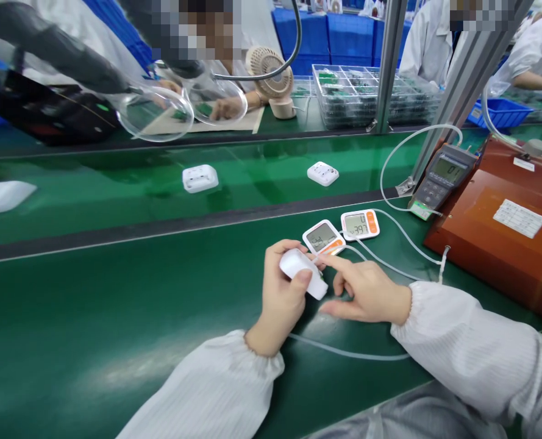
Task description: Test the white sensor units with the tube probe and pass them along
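Note:
In my left hand is a white, rounded-cased blood pressure monitor, held on edge between thumb and fingers; its display side is hidden from me. My right hand is close on its right, index finger stretched out to the monitor's upper edge and thumb spread apart below. Whether that fingertip presses on it or on a thin tube there, I cannot tell. Just beyond the hands lie two more monitors with orange buttons: one partly behind the fingers, the other with a lit display and a clear tube.
A brown box carrying a grey digital pressure meter stands at right, beside a metal post. White casings lie on the green conveyor. Beyond it are a fan, clear compartment trays and co-workers. Another tube crosses the bench near my wrists.

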The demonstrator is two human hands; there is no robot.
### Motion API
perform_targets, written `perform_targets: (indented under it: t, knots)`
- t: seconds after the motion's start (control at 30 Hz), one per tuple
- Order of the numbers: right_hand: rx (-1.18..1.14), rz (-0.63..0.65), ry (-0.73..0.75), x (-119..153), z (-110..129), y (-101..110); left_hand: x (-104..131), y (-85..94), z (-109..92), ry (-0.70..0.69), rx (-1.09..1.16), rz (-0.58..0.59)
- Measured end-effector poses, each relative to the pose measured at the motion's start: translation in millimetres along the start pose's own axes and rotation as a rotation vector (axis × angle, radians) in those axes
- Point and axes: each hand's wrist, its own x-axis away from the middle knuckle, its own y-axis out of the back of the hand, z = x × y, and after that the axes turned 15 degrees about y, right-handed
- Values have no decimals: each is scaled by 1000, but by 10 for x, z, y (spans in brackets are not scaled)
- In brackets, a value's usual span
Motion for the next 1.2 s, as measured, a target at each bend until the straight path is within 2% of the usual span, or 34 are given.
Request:
perform_targets:
  t: [0.07, 0.17, 0.27, 0.37, 0.43, 0.7, 0.87, 1.0, 1.2]
  knots:
    - [-21, 105, -29, 30, -8, -28, 6, 20, 12, -33, -120, 51]
    - [-7, 124, -93, 42, -4, -41, 18, 67, 16, -56, -240, 148]
    - [-18, 49, -227, 19, 5, -10, 34, 93, -3, -11, -223, 210]
    - [-58, -104, -305, -5, -3, 30, 71, 77, -39, 176, -127, 401]
    - [-100, -158, -319, -9, -18, 42, 97, 54, -59, 270, -59, 477]
    - [-171, -167, -334, 6, -45, 22, 90, -2, -88, 309, 14, 436]
    - [-194, -117, -404, -14, -14, 39, 91, -21, -110, 325, 40, 439]
    - [-254, -98, -478, -27, -7, 44, 90, -18, -84, 330, 45, 440]
    - [-218, -95, -477, -30, -26, 44, 83, 0, -24, 313, 28, 430]
